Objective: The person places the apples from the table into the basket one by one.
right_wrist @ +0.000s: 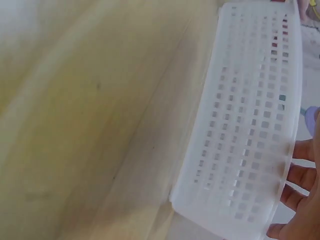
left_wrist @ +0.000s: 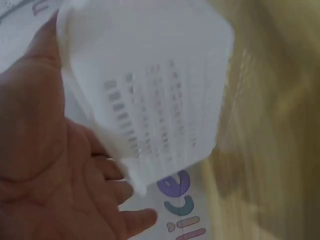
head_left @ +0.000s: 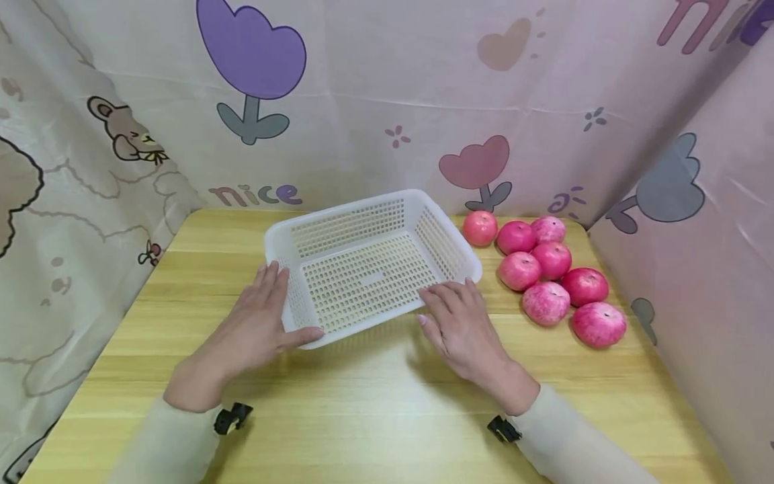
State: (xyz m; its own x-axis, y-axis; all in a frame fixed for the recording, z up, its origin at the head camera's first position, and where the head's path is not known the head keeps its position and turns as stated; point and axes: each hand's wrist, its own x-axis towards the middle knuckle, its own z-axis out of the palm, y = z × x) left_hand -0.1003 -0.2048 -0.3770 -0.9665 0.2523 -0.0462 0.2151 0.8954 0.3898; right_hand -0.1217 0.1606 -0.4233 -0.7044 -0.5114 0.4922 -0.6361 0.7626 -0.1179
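Note:
A white plastic basket (head_left: 369, 279) with gridded holes sits at an angle on the wooden table, and nothing lies in it. My left hand (head_left: 250, 323) touches its left front corner, thumb across the front rim and fingers spread along the left rim. In the left wrist view, the palm of that hand (left_wrist: 60, 160) faces the basket's wall (left_wrist: 150, 100). Near the front right corner, the fingertips of my right hand (head_left: 462, 329) rest over the rim, the thumb lower, outside the basket. Only fingers (right_wrist: 300, 175) and part of that hand show in the right wrist view.
Several pink-red round fruits (head_left: 546, 304) stand in a group on the table, right of the basket. The wooden table (head_left: 375, 417) meets a printed cloth (head_left: 363, 101) at the back, with cloth on both sides too. Each sleeve has a black clip (head_left: 232, 418).

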